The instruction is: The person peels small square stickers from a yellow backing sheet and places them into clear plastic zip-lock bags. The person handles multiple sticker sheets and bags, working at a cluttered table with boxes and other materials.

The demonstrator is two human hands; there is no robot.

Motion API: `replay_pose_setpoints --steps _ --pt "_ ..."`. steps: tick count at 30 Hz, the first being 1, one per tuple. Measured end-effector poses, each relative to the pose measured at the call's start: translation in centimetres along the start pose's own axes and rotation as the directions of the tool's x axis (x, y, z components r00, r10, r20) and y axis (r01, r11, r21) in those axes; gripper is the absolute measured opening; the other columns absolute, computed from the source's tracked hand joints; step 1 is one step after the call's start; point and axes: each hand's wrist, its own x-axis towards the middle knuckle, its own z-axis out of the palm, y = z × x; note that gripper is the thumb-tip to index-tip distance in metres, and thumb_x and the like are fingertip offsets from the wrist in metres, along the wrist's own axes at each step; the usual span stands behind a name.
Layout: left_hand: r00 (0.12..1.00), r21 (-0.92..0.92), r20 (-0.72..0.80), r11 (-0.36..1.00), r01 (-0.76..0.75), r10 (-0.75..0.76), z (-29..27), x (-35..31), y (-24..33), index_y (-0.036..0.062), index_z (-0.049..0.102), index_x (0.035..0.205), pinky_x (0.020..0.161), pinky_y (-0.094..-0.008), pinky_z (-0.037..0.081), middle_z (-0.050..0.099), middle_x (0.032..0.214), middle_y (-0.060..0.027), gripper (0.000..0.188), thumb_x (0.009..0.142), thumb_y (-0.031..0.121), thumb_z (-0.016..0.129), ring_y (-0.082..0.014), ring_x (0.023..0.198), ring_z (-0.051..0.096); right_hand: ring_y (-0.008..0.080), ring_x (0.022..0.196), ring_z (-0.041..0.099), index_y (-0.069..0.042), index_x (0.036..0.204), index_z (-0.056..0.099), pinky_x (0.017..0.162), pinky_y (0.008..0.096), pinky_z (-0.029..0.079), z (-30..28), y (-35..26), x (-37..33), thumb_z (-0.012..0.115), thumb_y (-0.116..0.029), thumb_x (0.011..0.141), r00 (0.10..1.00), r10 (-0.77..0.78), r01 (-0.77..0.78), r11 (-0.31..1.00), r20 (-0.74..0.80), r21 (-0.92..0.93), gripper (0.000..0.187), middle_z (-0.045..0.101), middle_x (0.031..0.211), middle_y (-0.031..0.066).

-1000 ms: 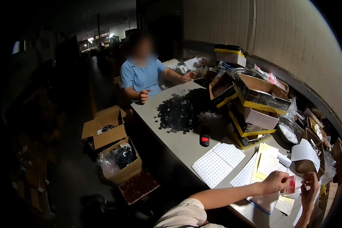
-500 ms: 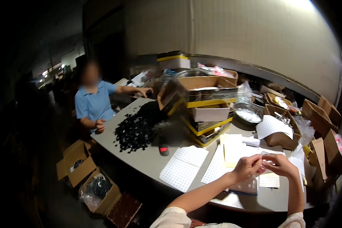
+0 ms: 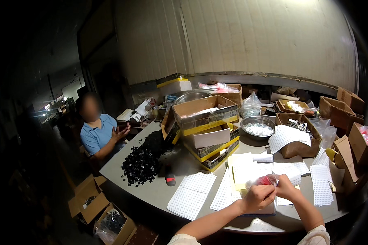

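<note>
Both hands are in close here, almost touching: the left hand (image 3: 258, 198) curls its fingers tight, the right hand (image 3: 287, 188) pinches in from the other side, and between them is a clear bag (image 3: 266, 179) with something red in it, held above the yellow papers (image 3: 238, 171) near the table's front edge. Just beyond, the metal bowl (image 3: 244, 131) carries a heap of small white pieces (image 3: 258, 129). Right beside it, a cardboard box (image 3: 302, 151) is loaded with metal parts (image 3: 301, 125), a printed sheet (image 3: 289, 136) draped over its front! Left of the bowl rises a stack of black-and-yellow boxes (image 3: 216, 117), the top one open with something pale inside. Over at far right, a brown box (image 3: 359, 150) shows a pink-red bundle (image 3: 366, 136) in clear plastic. Down on the floor, one carton (image 3: 129, 231) holds clear plastic around dark contents; another carton (image 3: 96, 211), flaps wide, has dark bits too small to make out.
</note>
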Motion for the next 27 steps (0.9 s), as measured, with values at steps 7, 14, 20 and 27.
replay_pose_setpoints --steps 7,14,20,27 --pt "0.935 0.069 -0.254 0.960 0.273 -0.248 -0.5 1.2 -1.1 0.0020 0.067 0.104 0.077 -0.0336 0.056 0.069 0.090 -0.0119 0.012 0.092 0.004 0.070 -0.0251 0.082 0.070 0.0136 0.090 0.071 0.002 0.119 0.069 0.084 0.0303 0.058 -0.8 3.2 -0.7 0.074 -0.006 0.085 0.894 0.229 -0.018 0.876 -0.384 0.482 0.035 0.076 0.100 0.0089" --pt "0.586 -0.651 0.086 0.400 0.645 -0.806 -2.7 2.3 -3.5 -0.0037 0.053 0.133 0.084 -0.0310 0.058 0.063 0.125 -0.0159 0.047 0.098 0.020 0.071 -0.0187 0.110 0.065 0.0189 0.097 0.071 0.003 0.120 0.065 0.084 0.0342 0.058 -1.1 4.0 -0.6 0.077 -0.014 0.087 0.873 0.378 0.021 0.604 -0.309 0.797 0.039 0.072 0.107 0.0102" --pt "0.681 -0.483 0.027 0.587 0.650 -0.732 -2.4 2.5 -2.8 -0.0023 0.061 0.123 0.077 -0.0261 0.056 0.071 0.108 -0.0095 0.031 0.097 0.013 0.070 -0.0134 0.095 0.068 0.0290 0.087 0.075 0.004 0.124 0.063 0.077 0.0460 0.065 -1.6 5.5 -1.1 0.080 -0.030 0.084 0.955 0.274 -0.224 0.398 0.118 0.890 0.055 0.071 0.106 0.0172" --pt "0.712 -0.440 -0.118 0.679 0.588 -0.693 -1.9 1.0 -4.7 -0.0025 0.061 0.123 0.086 -0.0283 0.055 0.070 0.109 -0.0098 0.033 0.094 0.009 0.072 -0.0146 0.098 0.067 0.0230 0.083 0.072 -0.003 0.132 0.058 0.075 0.0402 0.063 3.0 4.0 -1.1 0.083 -0.032 0.079 0.904 0.418 -0.214 0.270 0.085 0.939 0.066 0.070 0.102 0.0111"
